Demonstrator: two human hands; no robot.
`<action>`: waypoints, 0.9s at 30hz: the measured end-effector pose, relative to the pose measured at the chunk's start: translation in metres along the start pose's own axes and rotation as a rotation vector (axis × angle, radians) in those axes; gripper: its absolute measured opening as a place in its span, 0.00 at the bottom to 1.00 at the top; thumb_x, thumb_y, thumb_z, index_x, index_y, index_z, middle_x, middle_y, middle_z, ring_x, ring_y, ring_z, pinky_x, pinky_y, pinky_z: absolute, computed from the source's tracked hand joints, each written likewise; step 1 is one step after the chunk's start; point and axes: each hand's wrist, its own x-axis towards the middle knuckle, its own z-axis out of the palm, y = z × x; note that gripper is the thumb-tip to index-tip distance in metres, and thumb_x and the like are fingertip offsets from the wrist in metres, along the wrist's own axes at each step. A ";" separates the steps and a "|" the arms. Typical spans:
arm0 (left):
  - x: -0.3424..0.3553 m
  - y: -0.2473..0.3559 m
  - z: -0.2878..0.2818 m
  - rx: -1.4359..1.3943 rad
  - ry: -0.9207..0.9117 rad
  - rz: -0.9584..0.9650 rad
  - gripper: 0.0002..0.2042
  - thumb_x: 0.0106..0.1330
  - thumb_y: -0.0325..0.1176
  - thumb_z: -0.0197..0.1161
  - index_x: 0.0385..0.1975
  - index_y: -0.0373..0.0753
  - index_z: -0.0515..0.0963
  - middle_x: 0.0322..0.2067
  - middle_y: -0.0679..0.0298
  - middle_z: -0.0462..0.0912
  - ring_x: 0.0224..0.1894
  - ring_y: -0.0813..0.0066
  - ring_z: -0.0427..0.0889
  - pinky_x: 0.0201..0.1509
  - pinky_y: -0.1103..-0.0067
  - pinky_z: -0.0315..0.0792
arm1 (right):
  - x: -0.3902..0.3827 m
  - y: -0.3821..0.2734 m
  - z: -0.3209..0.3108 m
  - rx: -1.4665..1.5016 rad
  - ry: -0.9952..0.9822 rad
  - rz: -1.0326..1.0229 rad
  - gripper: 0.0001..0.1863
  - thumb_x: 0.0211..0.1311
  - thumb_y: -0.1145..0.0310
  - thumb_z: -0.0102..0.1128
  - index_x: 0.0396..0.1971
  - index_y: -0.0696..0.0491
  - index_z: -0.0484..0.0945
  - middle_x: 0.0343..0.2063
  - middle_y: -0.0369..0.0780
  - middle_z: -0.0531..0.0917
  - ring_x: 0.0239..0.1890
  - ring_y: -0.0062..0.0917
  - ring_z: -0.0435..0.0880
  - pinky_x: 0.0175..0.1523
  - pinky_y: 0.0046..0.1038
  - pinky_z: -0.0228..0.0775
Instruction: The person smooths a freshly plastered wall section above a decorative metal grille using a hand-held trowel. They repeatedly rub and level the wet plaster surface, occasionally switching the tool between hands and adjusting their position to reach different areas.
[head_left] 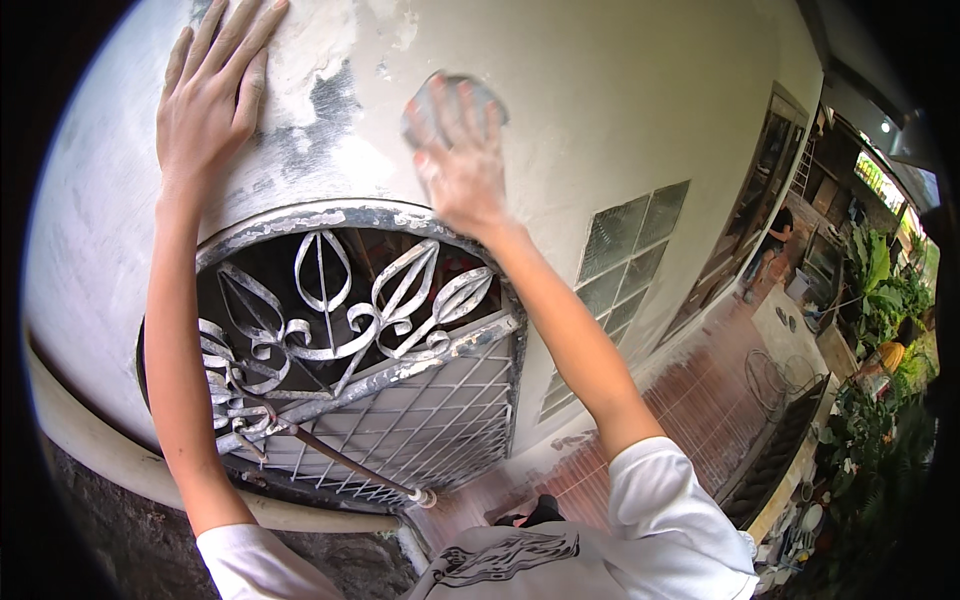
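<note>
My left hand (pixel 212 108) lies flat on the off-white wall (pixel 590 90) at the upper left, fingers stretched out and holding nothing. To its right, my right hand (pixel 466 165) presses a round grey sanding pad (pixel 487 98) against the wall, its fingers spread over the pad and blurred by motion. Pale dust coats both hands. Between them the wall shows rough white and dark grey patches (pixel 330 115). Just below stands an arched metal gate (pixel 370 215) with white scrollwork and flaking paint.
A bar (pixel 350 462) juts from the gate's lattice. Glass-block window panes (pixel 625 250) and a doorway (pixel 740 220) lie to the right. Red tiles (pixel 690 410) cover the floor, where a coiled cable (pixel 775 378) lies. Another person (pixel 780 235) is far right, near plants (pixel 885 285).
</note>
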 end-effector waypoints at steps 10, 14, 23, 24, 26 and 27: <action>-0.010 0.047 0.043 0.064 -0.071 0.350 0.26 0.78 0.52 0.34 0.76 0.68 0.51 0.77 0.78 0.48 0.79 0.74 0.42 0.83 0.64 0.30 | 0.007 0.060 -0.027 -0.059 0.088 0.166 0.29 0.75 0.57 0.42 0.75 0.38 0.59 0.77 0.42 0.51 0.78 0.46 0.46 0.79 0.51 0.29; -0.014 0.058 0.041 0.034 -0.330 0.598 0.25 0.77 0.53 0.34 0.74 0.70 0.54 0.77 0.81 0.50 0.79 0.75 0.44 0.84 0.65 0.31 | 0.034 0.083 -0.022 -0.103 0.260 0.316 0.29 0.76 0.58 0.37 0.74 0.47 0.60 0.77 0.48 0.51 0.77 0.51 0.47 0.77 0.55 0.31; 0.029 0.074 0.041 0.139 -0.220 0.370 0.23 0.79 0.49 0.36 0.73 0.70 0.58 0.76 0.79 0.52 0.79 0.74 0.47 0.84 0.66 0.34 | -0.047 0.013 -0.025 -0.050 -0.193 -0.303 0.30 0.69 0.54 0.52 0.71 0.33 0.65 0.76 0.36 0.57 0.78 0.39 0.50 0.79 0.52 0.31; 0.039 0.074 0.043 0.178 -0.197 0.316 0.24 0.79 0.48 0.35 0.74 0.69 0.57 0.76 0.78 0.51 0.79 0.73 0.46 0.84 0.66 0.33 | -0.043 0.012 -0.025 0.022 -0.266 -0.317 0.30 0.69 0.53 0.52 0.71 0.31 0.66 0.76 0.35 0.58 0.78 0.37 0.51 0.79 0.51 0.32; 0.065 0.067 0.046 0.064 -0.120 0.243 0.25 0.72 0.38 0.47 0.70 0.48 0.67 0.75 0.62 0.58 0.78 0.55 0.50 0.80 0.59 0.42 | -0.014 0.022 -0.024 0.069 -0.270 -0.427 0.29 0.68 0.52 0.53 0.70 0.28 0.66 0.75 0.32 0.59 0.78 0.34 0.52 0.79 0.50 0.33; 0.077 0.062 0.048 0.081 -0.077 0.176 0.25 0.73 0.39 0.47 0.70 0.49 0.67 0.75 0.61 0.58 0.78 0.55 0.51 0.80 0.59 0.42 | 0.005 0.028 -0.024 -0.048 -0.178 -0.447 0.29 0.69 0.51 0.52 0.70 0.28 0.66 0.74 0.31 0.61 0.77 0.32 0.54 0.80 0.48 0.34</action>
